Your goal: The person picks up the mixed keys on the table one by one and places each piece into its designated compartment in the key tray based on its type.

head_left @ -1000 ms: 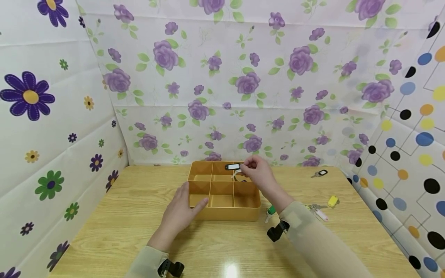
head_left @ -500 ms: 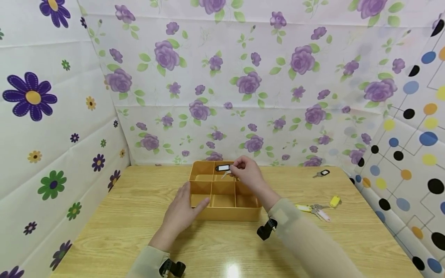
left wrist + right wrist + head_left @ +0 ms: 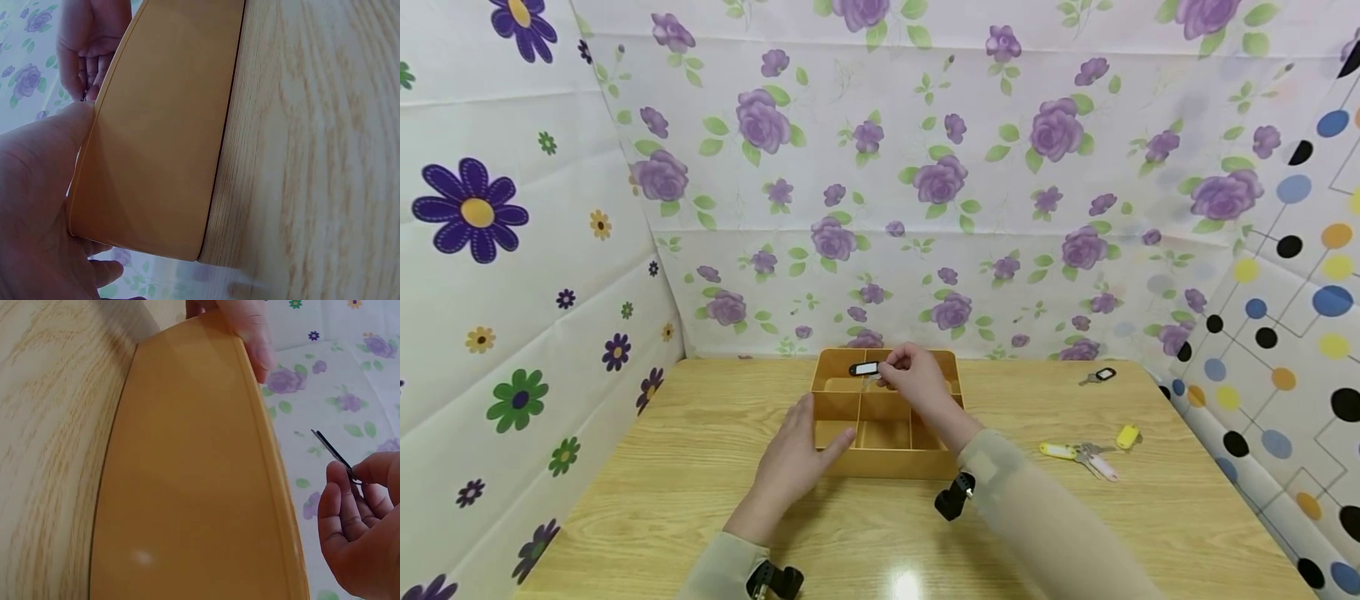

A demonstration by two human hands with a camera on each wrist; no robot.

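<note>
A tan divided organizer box (image 3: 891,463) stands on the table with its compartments facing up. Between thumb and fingers, my right hand (image 3: 917,385) pinches a key with a black-framed, white-label key tag (image 3: 865,368), held over the back row near the left divider. In the right wrist view the tag (image 3: 334,449) appears edge-on. My left hand (image 3: 797,450) rests at the box's front left corner, fingers along the left side and thumb (image 3: 72,122) at the front rim. The right forearm and hand cover part of the right-hand compartments.
On the table's right lie keys with a yellow tag (image 3: 1057,451) and a pale pink tag (image 3: 1103,467), close together. Another yellow tag (image 3: 1127,436) lies beside them, and a black-framed tag (image 3: 1105,375) with a key is farther back. Flowered cloth hangs behind the table.
My right hand has moved left with the black key tag, from the back right compartment toward the back left. The left hand has stayed at the box corner.
</note>
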